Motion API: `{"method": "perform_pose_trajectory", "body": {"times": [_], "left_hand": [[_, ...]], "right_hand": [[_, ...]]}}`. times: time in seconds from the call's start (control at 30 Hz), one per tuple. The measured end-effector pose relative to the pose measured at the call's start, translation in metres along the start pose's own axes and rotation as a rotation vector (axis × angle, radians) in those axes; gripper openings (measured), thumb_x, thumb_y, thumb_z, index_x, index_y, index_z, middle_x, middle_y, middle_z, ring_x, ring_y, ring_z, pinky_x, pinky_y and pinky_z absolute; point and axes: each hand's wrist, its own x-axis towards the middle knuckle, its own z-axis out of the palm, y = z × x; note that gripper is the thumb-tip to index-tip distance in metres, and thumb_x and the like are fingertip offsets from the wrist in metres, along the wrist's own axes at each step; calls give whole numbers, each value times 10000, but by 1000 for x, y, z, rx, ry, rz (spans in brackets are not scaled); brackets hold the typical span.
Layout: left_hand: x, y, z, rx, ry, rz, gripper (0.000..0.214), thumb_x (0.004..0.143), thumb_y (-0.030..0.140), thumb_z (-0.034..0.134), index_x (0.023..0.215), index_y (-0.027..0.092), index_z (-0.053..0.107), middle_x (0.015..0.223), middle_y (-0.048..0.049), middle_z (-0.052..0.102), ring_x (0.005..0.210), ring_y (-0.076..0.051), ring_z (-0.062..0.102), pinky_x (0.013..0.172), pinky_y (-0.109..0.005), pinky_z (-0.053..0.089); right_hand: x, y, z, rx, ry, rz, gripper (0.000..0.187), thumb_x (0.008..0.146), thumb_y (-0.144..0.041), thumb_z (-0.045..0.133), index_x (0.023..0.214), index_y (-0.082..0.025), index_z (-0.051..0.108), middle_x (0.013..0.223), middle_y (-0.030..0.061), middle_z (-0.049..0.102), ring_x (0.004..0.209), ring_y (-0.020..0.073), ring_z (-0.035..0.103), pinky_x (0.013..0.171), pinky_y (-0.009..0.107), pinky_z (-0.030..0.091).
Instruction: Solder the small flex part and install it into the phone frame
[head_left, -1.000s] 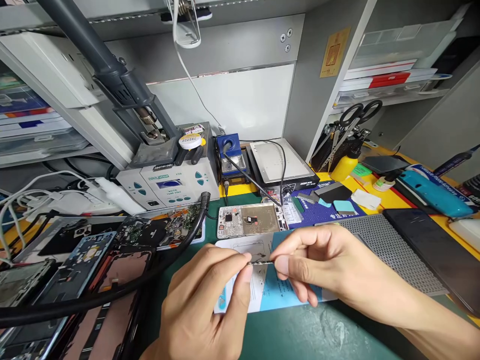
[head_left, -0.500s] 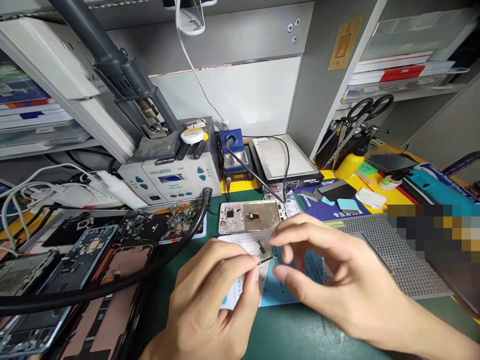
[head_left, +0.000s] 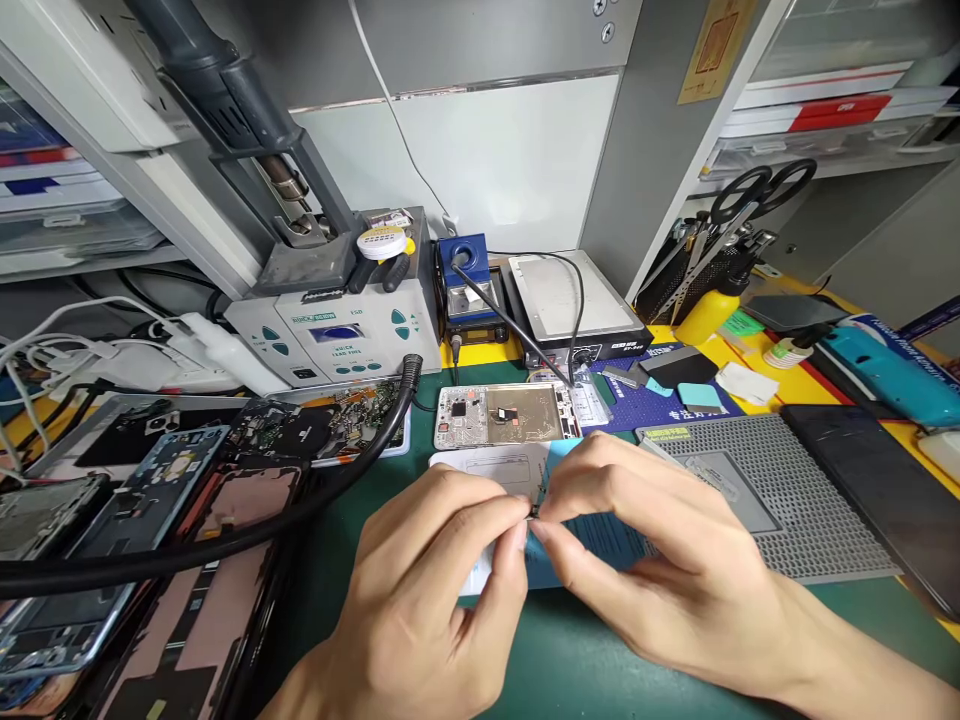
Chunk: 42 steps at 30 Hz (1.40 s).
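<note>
My left hand [head_left: 442, 575] pinches a tiny dark phone part [head_left: 533, 512] between thumb and forefinger. My right hand [head_left: 652, 560] meets it from the other side, its thumb and forefinger closed on the part's other end. Fingertips hide most of the part, so its exact kind does not show. Beneath the hands lies a white and blue printed card [head_left: 480, 468], partly covered by them. Just behind the card is an opened phone frame [head_left: 525, 410] with a bare metal middle and a board at its left end.
A thick black hose [head_left: 330, 520] crosses the left side over opened phones [head_left: 165, 500]. Behind stand a hot air station [head_left: 337, 340], a soldering iron holder [head_left: 465, 265] and a heating plate [head_left: 570, 300]. On the right are a perforated mat [head_left: 817, 510] and a dark phone [head_left: 862, 490].
My right hand has moved left and its fingers have closed onto the small part, which showed as a thin dark strip before. The camera view has shifted slightly.
</note>
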Motion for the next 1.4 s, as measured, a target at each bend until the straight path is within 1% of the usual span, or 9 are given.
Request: {"method": "perform_pose_trajectory", "body": {"times": [0.2, 0.4, 0.67, 0.8, 0.87, 0.97, 1.13, 1.27, 1.4], "left_hand": [[0, 2, -2, 50, 16, -24, 228, 809, -27, 657, 1005, 91, 661, 904, -54, 691, 882, -109, 660, 831, -233, 565], [0, 1, -3, 8, 6, -37, 202, 804, -25, 647, 972, 88, 653, 871, -61, 669, 842, -121, 634, 772, -258, 555], [2, 2, -3, -2, -16, -45, 148, 812, -30, 626, 895, 91, 648, 814, -60, 649, 798, -123, 619, 734, -267, 543], [2, 1, -3, -16, -36, -58, 169, 813, -55, 608, 870, 100, 641, 800, -49, 634, 785, -113, 602, 730, -263, 535], [1, 1, -3, -28, -37, -55, 174, 813, -53, 607, 867, 111, 632, 794, -44, 630, 775, -116, 595, 723, -272, 535], [2, 3, -3, -70, -34, -72, 175, 822, -37, 595, 849, 135, 613, 777, -36, 619, 752, -123, 591, 687, -282, 533], [6, 6, -4, -169, -22, -159, 192, 830, -24, 557, 782, 162, 568, 741, -17, 592, 697, -115, 589, 614, -260, 518], [5, 5, -6, -199, -53, -165, 198, 828, -13, 543, 753, 169, 566, 711, -4, 566, 664, -109, 570, 584, -251, 501], [2, 3, -5, -197, -61, -147, 205, 817, -23, 542, 749, 166, 580, 712, -13, 577, 672, -119, 562, 600, -270, 497]], "right_hand": [[1, 2, -1, 32, -40, 65, 124, 879, -31, 643, 872, -154, 626, 789, 53, 636, 719, 147, 553, 649, 288, 466], [0, 3, -2, 78, -87, 118, 148, 867, -41, 643, 880, -189, 636, 825, 28, 632, 735, 141, 576, 657, 276, 474], [-1, 1, -6, 94, -101, 169, 138, 858, -62, 658, 872, -199, 647, 829, 19, 646, 723, 134, 597, 646, 255, 484], [3, 0, -4, 81, -78, 194, 66, 860, -194, 720, 872, -220, 660, 797, 27, 668, 705, 160, 620, 629, 261, 513], [6, -1, -3, 72, -68, 206, 108, 849, -282, 754, 883, -224, 670, 792, 35, 674, 711, 174, 629, 628, 268, 529], [9, -2, -2, 64, -68, 215, 142, 837, -320, 770, 882, -225, 674, 789, 37, 676, 720, 179, 634, 641, 271, 541], [6, -2, -3, 67, -84, 236, 112, 822, -236, 762, 852, -225, 655, 786, 25, 673, 722, 172, 630, 648, 266, 534], [-1, -2, -5, 116, -142, 257, 167, 797, -64, 659, 854, -216, 627, 809, 1, 659, 708, 138, 610, 653, 249, 506], [0, -2, -6, 150, -197, 303, 203, 758, -22, 608, 830, -211, 604, 802, -21, 644, 702, 122, 595, 639, 243, 482]]}}
